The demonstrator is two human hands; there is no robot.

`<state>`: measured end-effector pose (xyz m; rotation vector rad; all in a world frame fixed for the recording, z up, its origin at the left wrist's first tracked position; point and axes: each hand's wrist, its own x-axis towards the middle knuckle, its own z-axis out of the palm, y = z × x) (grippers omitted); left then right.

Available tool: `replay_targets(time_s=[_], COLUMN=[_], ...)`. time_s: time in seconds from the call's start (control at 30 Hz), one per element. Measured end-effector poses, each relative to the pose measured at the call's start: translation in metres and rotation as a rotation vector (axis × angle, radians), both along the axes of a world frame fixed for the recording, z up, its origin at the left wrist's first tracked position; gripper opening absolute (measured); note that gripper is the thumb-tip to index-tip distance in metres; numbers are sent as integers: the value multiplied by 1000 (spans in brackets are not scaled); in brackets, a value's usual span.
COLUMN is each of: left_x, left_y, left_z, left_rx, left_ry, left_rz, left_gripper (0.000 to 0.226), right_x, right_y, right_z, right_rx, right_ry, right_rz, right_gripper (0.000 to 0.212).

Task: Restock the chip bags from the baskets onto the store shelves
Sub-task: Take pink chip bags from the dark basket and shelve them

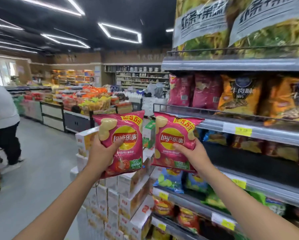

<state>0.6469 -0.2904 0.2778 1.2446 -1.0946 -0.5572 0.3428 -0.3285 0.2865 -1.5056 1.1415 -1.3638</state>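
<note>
I hold up two pink Lay's chip bags in front of the shelving. My left hand grips the left pink bag at its left edge, thumb across the front. My right hand grips the right pink bag at its right edge, and that bag's top corner nears the front rail of a shelf. On that shelf, matching pink bags stand at the left end beside orange bags. No basket is in view.
The shelf unit fills the right side, with large clear snack bags on top and blue, green and red chip bags on lower shelves. A stack of white boxes stands at the aisle end below my hands. A person in white walks at far left.
</note>
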Motion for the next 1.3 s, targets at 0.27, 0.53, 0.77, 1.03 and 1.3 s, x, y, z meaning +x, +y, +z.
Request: replay_targets(time_s=[0.27, 0.53, 0.77, 1.03, 1.3], left_x=[-54, -72, -63, -51, -44], left_y=[-76, -132, -172, -199, -207], left_z=[54, 77, 89, 92, 92], left_rx=[-50, -65, -7, 12, 0], left_ry=[-2, 39, 27, 17, 52], left_rz=[-125, -257, -377, -439, -484], left_gripper=[51, 53, 56, 65, 47], right_x=[-54, -78, -75, -58, -42], right_y=[-19, -20, -44, -97, -159], right_z=[53, 96, 155, 208, 203], right_rx=[-38, 96, 204, 277, 221], right_ry=[-18, 35, 70, 55, 40], right_rz=[-88, -97, -154, -238, -300], right_gripper=[45, 47, 50, 43, 44])
